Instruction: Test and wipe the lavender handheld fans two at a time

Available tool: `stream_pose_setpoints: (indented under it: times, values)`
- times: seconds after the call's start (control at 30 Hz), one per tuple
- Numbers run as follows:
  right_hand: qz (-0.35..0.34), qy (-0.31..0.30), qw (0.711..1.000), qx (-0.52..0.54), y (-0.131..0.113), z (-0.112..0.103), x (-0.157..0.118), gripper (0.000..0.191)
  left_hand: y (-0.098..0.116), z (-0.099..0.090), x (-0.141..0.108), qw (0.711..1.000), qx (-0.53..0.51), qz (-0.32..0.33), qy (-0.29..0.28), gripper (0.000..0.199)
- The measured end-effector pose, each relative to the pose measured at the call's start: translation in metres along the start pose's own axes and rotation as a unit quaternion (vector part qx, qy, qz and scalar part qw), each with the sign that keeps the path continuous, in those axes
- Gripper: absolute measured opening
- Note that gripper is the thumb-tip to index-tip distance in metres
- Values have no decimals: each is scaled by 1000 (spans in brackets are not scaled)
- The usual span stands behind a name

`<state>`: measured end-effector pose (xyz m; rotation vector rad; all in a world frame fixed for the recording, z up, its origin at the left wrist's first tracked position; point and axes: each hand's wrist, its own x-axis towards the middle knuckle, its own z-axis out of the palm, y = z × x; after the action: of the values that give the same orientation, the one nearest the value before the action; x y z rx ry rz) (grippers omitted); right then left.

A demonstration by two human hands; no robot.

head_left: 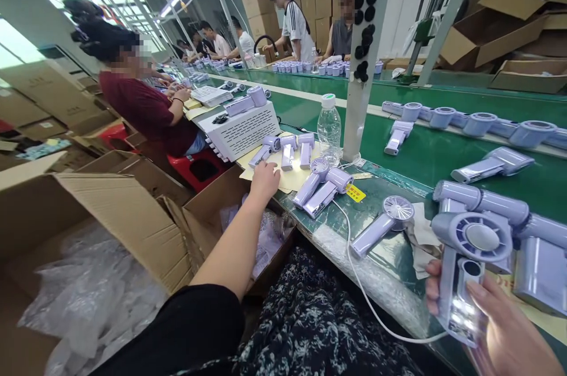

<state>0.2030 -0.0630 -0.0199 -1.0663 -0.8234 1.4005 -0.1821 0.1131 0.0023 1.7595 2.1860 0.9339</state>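
My right hand (500, 311) is wrapped round the handle of a lilac handheld fan (469, 270), its round grille tilted up, at the lower right. A white cable runs to its lower end. My left hand (266, 181) reaches out to the table's near edge, fingers partly spread and nothing visible in them. Just beyond it lie a small lilac fan (264, 150) and two more upright ones. Between my hands, two fans rest together beside a yellow tag (355, 192), and a single fan (376, 227) lies nearer the right hand.
A clear bottle (329, 128) stands by a metal post (359, 69). Several lilac fans lie on the green belt (425, 172) and are stacked at right. A white vented box (248, 128) sits at left. Open cartons (128, 222) hold plastic bags. A person in maroon (137, 98) sits at left; others work beyond.
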Motion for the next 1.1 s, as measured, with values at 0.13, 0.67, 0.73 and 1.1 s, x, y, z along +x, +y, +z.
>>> stream_pose_setpoints:
  times: [0.13, 0.67, 0.73, 1.1]
  values:
    - [60, 58, 996, 41, 6, 4, 3, 31, -24, 14, 9, 998, 45, 3, -32, 37]
    - [28, -37, 994, 98, 2, 7, -2, 34, 32, 18, -6, 991, -113, -39, 58, 14]
    - [31, -48, 993, 103, 2, 7, 0, 36, 66, 22, -41, 983, -178, 13, 39, 19]
    - [6, -33, 995, 89, 13, 6, 2, 31, 171, 47, -150, 838, -379, 177, -349, 18]
